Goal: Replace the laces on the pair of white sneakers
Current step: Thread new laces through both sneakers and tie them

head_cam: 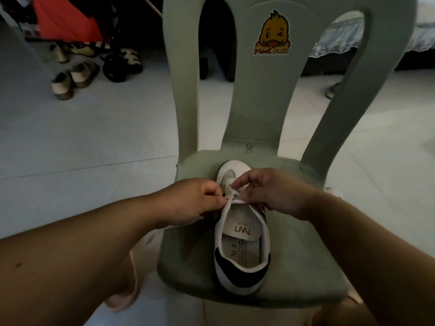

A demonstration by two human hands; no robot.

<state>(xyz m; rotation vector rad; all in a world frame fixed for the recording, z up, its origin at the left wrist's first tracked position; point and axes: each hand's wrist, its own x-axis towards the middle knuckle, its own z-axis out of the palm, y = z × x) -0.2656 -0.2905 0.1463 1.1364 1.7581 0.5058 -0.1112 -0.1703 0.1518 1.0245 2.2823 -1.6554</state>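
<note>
Both the left hand (pixel 196 201) and right hand (pixel 266 191) pinch the lace (pixel 233 196) over the sneaker (pixel 242 250).

Dim room; pale tiled floor (pixel 94 137); green plastic chair (pixel 259 102), duck sticker (pixel 272 34); shoes (pixel 73 76) back left.

A: Which kind of place is shown?
B: A home. Note the pale tiled floor (pixel 82 137), shoes (pixel 73 78) lying beside a stroller (pixel 115 67), a plastic chair (pixel 259 102) bearing a duck sticker (pixel 272 34), and a bed (pixel 421 34) with frilled cover.
</note>
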